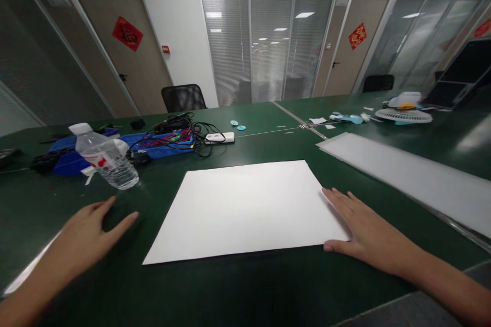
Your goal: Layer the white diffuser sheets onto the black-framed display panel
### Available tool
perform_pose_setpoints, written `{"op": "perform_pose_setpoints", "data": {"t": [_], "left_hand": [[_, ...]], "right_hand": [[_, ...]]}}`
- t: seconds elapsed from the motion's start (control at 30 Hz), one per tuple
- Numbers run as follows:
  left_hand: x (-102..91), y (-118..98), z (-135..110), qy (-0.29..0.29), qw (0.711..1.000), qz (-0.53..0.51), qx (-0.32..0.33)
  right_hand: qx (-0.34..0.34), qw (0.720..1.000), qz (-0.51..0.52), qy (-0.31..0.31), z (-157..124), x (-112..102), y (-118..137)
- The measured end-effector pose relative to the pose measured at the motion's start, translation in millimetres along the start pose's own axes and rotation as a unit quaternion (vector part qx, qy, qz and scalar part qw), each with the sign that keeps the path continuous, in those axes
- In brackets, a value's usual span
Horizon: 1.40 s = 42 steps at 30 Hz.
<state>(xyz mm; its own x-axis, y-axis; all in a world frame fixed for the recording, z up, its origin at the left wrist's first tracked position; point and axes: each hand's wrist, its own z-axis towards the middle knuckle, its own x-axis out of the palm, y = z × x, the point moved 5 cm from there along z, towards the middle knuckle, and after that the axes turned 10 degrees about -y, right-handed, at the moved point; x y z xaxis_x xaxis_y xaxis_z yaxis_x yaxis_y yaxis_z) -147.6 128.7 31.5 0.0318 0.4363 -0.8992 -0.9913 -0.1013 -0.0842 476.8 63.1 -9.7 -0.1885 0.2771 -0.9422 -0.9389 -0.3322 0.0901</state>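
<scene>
A blank white sheet of paper [245, 209] lies flat on the green table [238, 296] in front of me. At its right edge rests my right hand [364, 230], fingers stretched out and thumb at the near right corner. My left hand [90, 235] is apart from the sheet, to its left, with thumb and forefinger spread and nothing held. Just beyond that hand stands a clear plastic water bottle [107, 158] with a white cap and a red-and-white label.
Blue trays [161, 150] hold tangled black cables [178, 125], beside a white power strip [220, 137]. A stack of large white sheets [414, 179] lies to the right. Farther back are a white fan [404, 115], light-blue parts [347, 118] and a black chair [184, 97].
</scene>
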Motion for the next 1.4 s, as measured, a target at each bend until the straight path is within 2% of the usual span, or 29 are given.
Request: {"op": "perform_pose_setpoints", "data": {"t": [0.03,0.1,0.17,0.23,0.3,0.37,0.43,0.5,0.57,0.63,0.73,0.87,0.93,1.0,1.07,1.17,1.27,1.33,1.4], "left_hand": [[0.8,-26,-13,0.036,0.998,-0.027,0.035],[0.1,-69,-37,0.071,0.993,-0.081,0.058],[1.2,-101,-58,0.091,0.984,-0.118,0.093],[4.4,-121,-73,0.09,0.98,-0.121,0.127],[8.2,-129,-82,0.075,0.982,-0.103,0.138],[10.4,-130,-86,0.06,0.984,-0.094,0.14],[10.4,-128,-87,0.057,0.983,-0.093,0.145],[8.4,-124,-86,0.062,0.981,-0.091,0.159],[5.5,-121,-84,0.066,0.978,-0.087,0.177],[3.2,-119,-81,0.068,0.975,-0.084,0.193],[3.1,-118,-77,0.064,0.973,-0.084,0.207],[5.5,-117,-76,0.044,0.973,-0.099,0.206],[6.5,-117,-78,0.036,0.973,-0.105,0.204],[7.4,-116,-79,0.036,0.973,-0.111,0.2],[8.0,-116,-79,0.041,0.973,-0.117,0.194],[7.6,-117,-79,0.045,0.973,-0.126,0.191],[6.5,-120,-78,0.046,0.972,-0.127,0.19],[6.7,-121,-78,0.056,0.972,-0.131,0.187],[7.0,-121,-79,0.062,0.973,-0.139,0.171]], "right_hand": [[0.001,1.0,0.009,0.008,5,0,-2],[0.012,0.999,0.026,0.018,16,-1,-4],[0.015,0.998,0.044,0.032,26,-2,-5],[0.003,0.997,0.065,0.047,36,-4,-10],[-0.015,0.995,0.077,0.054,45,-6,-23],[-0.02,0.997,0.063,0.033,54,-9,-51],[0.016,1.0,0.007,-0.024,61,-12,-96],[0.098,0.987,-0.084,-0.09,63,-16,-150],[0.207,0.965,-0.14,-0.082,56,-15,-199],[0.266,0.956,-0.115,-0.039,46,-11,-228],[0.254,0.963,-0.087,-0.01,37,-14,-232],[0.249,0.959,-0.132,-0.021,37,-34,-200],[0.258,0.948,-0.172,-0.066,41,-48,-174],[0.22,0.947,-0.194,-0.13,48,-60,-135],[0.139,0.96,-0.172,-0.172,58,-61,-83],[-0.001,0.979,-0.084,-0.185,69,-45,5],[-0.113,0.986,-0.034,-0.119,74,-14,88],[-0.157,0.984,-0.008,-0.078,74,3,133],[-0.175,0.984,0.02,-0.042,75,12,164]]}}
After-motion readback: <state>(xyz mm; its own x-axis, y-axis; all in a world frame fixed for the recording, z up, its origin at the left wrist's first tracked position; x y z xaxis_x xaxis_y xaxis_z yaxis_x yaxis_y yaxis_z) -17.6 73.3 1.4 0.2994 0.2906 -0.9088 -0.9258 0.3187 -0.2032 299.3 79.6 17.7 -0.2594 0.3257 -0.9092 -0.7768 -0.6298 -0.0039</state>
